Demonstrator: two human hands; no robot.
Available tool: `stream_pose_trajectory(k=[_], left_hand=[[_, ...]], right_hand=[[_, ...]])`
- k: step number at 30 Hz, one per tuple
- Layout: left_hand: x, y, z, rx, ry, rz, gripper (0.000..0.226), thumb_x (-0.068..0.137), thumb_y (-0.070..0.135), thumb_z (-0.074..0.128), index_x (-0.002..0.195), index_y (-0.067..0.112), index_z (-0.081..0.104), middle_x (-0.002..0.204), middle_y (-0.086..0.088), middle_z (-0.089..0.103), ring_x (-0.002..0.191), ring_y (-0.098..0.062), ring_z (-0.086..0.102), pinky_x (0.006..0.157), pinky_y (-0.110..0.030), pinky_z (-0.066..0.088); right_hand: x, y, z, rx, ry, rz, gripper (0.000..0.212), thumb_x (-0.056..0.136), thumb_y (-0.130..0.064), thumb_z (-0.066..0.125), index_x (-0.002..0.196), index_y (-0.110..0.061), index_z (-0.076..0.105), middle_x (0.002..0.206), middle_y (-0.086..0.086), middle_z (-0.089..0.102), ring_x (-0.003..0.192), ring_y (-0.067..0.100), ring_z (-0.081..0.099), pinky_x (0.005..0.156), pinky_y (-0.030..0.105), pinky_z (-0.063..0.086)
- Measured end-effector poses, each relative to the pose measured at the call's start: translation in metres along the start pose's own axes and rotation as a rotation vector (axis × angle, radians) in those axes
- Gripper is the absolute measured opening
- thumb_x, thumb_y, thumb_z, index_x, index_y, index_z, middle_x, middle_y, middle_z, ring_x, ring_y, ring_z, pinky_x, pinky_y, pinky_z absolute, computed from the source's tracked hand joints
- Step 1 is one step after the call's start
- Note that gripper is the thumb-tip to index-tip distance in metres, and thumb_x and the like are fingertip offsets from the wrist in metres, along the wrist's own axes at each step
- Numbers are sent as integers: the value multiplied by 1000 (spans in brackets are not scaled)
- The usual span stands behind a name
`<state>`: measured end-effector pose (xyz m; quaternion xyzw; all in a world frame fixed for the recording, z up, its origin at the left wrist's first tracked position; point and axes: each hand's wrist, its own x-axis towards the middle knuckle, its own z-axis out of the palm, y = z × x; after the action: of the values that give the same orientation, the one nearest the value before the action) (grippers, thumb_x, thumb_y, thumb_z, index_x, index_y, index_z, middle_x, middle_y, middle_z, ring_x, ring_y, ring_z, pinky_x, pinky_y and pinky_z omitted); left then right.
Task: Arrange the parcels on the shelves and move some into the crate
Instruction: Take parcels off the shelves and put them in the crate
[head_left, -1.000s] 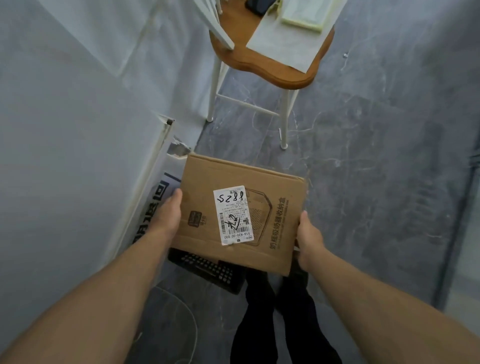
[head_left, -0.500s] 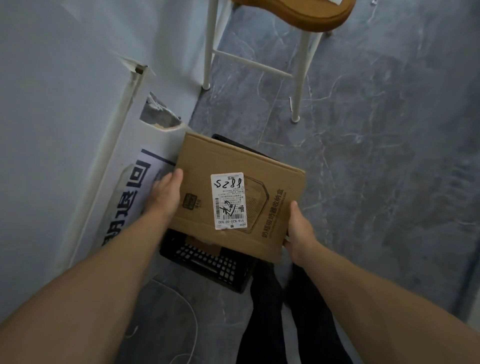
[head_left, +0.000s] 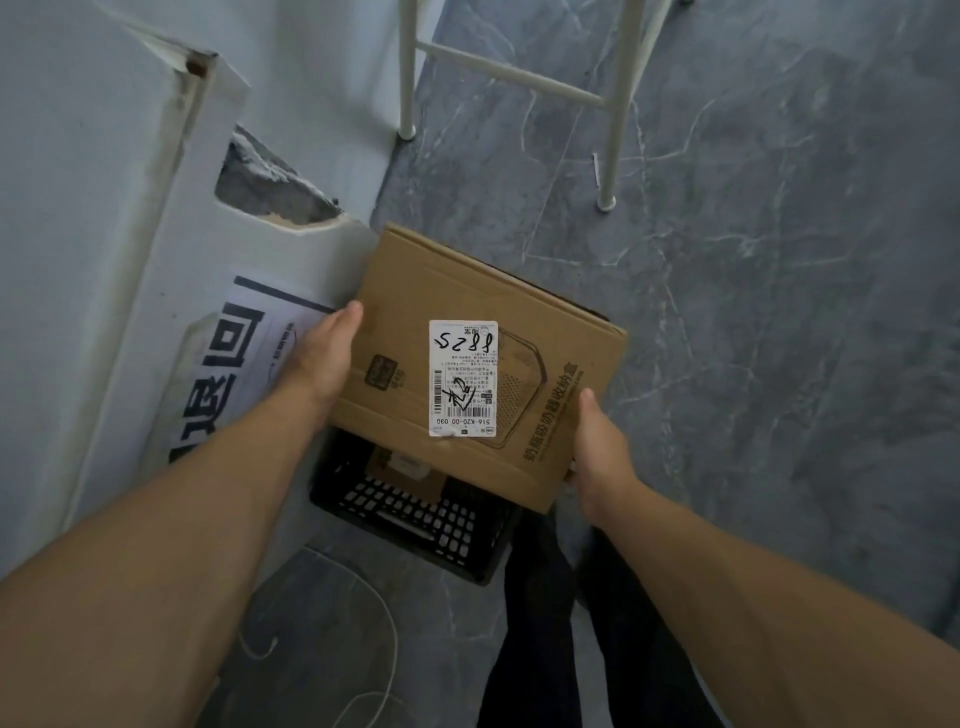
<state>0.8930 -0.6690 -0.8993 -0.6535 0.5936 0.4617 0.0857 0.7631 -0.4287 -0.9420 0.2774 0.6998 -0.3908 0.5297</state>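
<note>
Your left hand (head_left: 324, 358) at nine o'clock and right hand (head_left: 597, 447) at four o'clock grip opposite edges of the flat brown cardboard parcel (head_left: 519, 312), thumbs on top, holding it level over the black plastic lattice crate (head_left: 415, 514), likely so it lowers in squarely.

A brown cardboard parcel (head_left: 467, 301) sits mid-frame, gripped at its left edge by the left hand (head_left: 324, 358) and at its lower right edge by the right hand (head_left: 597, 452). A white label (head_left: 463, 378) with handwritten digits is stuck on its top. Directly beneath is a black plastic crate (head_left: 415, 514) holding another brown parcel (head_left: 402, 467), mostly hidden. A white printed panel (head_left: 156, 260) fills the left; white stool legs (head_left: 618, 104) stand at the top on a grey marbled floor (head_left: 779, 312).
</note>
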Motion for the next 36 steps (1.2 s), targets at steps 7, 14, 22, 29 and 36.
stream_pose_trajectory(k=[7, 14, 22, 29, 36], left_hand=[[12, 4, -8, -39, -60, -68, 67, 94, 66, 39, 146, 25, 48, 150, -3, 48, 136, -27, 44, 117, -49, 30], [-7, 5, -1, 148, 39, 12, 57, 102, 56, 33, 141, 19, 53, 145, -12, 49, 132, -32, 45, 107, -42, 31], [-49, -25, -15, -182, 62, -145, 62, 96, 65, 36, 136, 23, 55, 123, -1, 57, 114, -22, 52, 105, -45, 39], [-104, -53, 9, -467, 139, -282, 67, 85, 73, 39, 129, 26, 58, 122, 3, 62, 112, -24, 59, 100, -46, 46], [-146, -94, 46, -886, 161, -492, 48, 93, 69, 43, 123, 35, 60, 114, 4, 69, 103, -20, 63, 80, -39, 50]], right_hand=[[-22, 1, 6, -58, 85, -58, 96, 67, -84, 34, 142, -30, 59, 135, -2, 64, 124, 26, 58, 111, 50, 44], [-31, -2, 4, -80, 91, -42, 81, 81, -79, 36, 141, -30, 60, 134, 0, 65, 124, 26, 58, 112, 52, 44], [-46, -33, 2, -210, 41, -79, 92, 74, -84, 29, 143, -30, 57, 140, -1, 61, 130, 26, 54, 116, 52, 38], [-55, -72, -7, -512, 32, -232, 60, 103, -62, 24, 142, -29, 55, 141, 2, 57, 132, 27, 49, 114, 48, 35], [-59, -103, 3, -847, -90, -355, 65, 104, -63, 18, 149, -28, 49, 148, 5, 52, 137, 30, 46, 112, 47, 32]])
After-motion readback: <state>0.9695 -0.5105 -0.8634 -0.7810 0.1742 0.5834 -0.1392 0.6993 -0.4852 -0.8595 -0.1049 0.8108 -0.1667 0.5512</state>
